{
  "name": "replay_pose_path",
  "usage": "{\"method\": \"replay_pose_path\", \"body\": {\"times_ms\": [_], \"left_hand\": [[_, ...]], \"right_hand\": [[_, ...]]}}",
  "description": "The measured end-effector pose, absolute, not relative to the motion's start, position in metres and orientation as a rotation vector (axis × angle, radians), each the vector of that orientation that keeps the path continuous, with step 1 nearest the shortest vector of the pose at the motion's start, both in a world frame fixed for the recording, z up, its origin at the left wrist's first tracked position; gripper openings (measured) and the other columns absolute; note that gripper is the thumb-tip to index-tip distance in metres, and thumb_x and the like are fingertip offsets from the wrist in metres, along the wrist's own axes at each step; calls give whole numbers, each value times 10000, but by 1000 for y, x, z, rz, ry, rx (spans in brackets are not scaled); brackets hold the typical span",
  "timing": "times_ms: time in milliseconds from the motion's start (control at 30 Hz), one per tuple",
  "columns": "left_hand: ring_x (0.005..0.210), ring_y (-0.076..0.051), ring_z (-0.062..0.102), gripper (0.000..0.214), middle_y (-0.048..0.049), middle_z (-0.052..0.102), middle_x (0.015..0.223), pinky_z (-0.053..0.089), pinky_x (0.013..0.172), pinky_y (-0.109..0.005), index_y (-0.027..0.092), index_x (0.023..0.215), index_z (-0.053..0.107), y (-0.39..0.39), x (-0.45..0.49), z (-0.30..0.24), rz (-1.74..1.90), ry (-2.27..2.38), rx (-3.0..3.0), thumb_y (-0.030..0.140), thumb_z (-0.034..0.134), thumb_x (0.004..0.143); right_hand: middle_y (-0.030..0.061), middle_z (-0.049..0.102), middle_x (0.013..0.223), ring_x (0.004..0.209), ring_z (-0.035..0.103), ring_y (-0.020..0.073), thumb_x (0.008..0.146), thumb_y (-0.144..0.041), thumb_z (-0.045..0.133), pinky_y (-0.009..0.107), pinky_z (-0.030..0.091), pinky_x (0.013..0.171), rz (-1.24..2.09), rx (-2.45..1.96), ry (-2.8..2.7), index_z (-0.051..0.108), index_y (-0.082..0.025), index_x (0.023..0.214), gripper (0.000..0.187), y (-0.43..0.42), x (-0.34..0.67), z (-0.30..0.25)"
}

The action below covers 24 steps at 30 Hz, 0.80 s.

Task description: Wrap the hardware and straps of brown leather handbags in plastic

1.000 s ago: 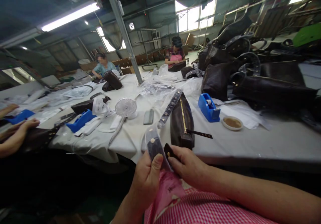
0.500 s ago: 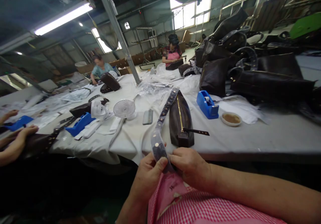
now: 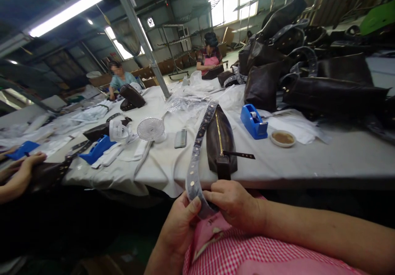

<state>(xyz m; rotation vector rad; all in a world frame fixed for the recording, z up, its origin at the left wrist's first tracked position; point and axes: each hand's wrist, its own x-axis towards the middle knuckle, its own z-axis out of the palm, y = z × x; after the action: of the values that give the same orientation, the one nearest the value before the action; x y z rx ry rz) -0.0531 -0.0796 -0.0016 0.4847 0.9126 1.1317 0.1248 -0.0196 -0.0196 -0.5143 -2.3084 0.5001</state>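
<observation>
A dark brown leather bag [image 3: 226, 133] with a gold zipper lies on the table in front of me, its zipper pull [image 3: 239, 155] sticking out to the right. From its far end a studded strap [image 3: 194, 172], wrapped in clear plastic, curves down toward my lap. My left hand [image 3: 182, 217] is closed on the strap, thumb on top. Beside it, my right hand [image 3: 233, 203] is closed at the strap's lower edge, close to the bag's near end; its fingertips are partly hidden.
A blue tape dispenser [image 3: 253, 121] and a small round dish [image 3: 282, 138] sit right of the bag. Left are a white fan [image 3: 151, 129] and another blue dispenser [image 3: 98, 148]. Dark bags [image 3: 330, 90] pile up at right. A co-worker's hands [image 3: 23, 176] are at far left.
My view has shifted slightly, so the table appears a little higher. My left thumb has moved slightly left and down along the strap; both hands stay by it.
</observation>
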Motion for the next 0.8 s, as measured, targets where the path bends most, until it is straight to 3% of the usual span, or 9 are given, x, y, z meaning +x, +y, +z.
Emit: {"method": "replay_pose_path", "body": {"times_ms": [333, 500, 600, 700, 800], "left_hand": [[829, -175, 698, 405, -92, 740, 939, 533, 800, -278, 121, 1065, 675, -93, -52, -6, 1103, 858, 454, 266, 857, 734], [648, -126, 651, 376, -39, 713, 788, 494, 616, -220, 131, 1005, 649, -80, -65, -16, 1123, 1108, 548, 339, 837, 753], [578, -143, 625, 422, -29, 681, 702, 491, 580, -256, 132, 954, 625, -73, -75, -45, 1044, 1354, 647, 474, 784, 766], [814, -283, 698, 540, -140, 718, 897, 553, 749, -417, 101, 1050, 637, -68, -84, -73, 964, 1766, 1010, 537, 739, 749], [1140, -366, 622, 509, -222, 663, 1171, 473, 993, -540, 89, 1170, 627, -57, -84, -70, 1036, 2039, 1545, 449, 679, 812]], "right_hand": [[31, 529, 698, 616, 450, 175, 980, -161, 369, 314, 382, 589, 414, -385, -2284, 650, -117, 1086, 303, -22, 128, -19], [24, 571, 677, 598, 491, 157, 987, -192, 442, 282, 393, 558, 407, -498, -2286, 664, -154, 893, 244, -16, 127, -19], [56, 650, 786, 716, 574, 175, 983, -231, 509, 292, 472, 666, 302, -606, -2201, 676, -154, 972, 185, 0, 142, -6], [136, 685, 1074, 1009, 610, 259, 945, -250, 583, 419, 488, 910, 127, -839, -2083, 668, -139, 1133, 234, 23, 168, 3], [163, 686, 1154, 1061, 627, 315, 893, -315, 662, 475, 495, 928, 172, -1130, -2087, 656, -134, 1211, 366, 41, 190, -1]]}}
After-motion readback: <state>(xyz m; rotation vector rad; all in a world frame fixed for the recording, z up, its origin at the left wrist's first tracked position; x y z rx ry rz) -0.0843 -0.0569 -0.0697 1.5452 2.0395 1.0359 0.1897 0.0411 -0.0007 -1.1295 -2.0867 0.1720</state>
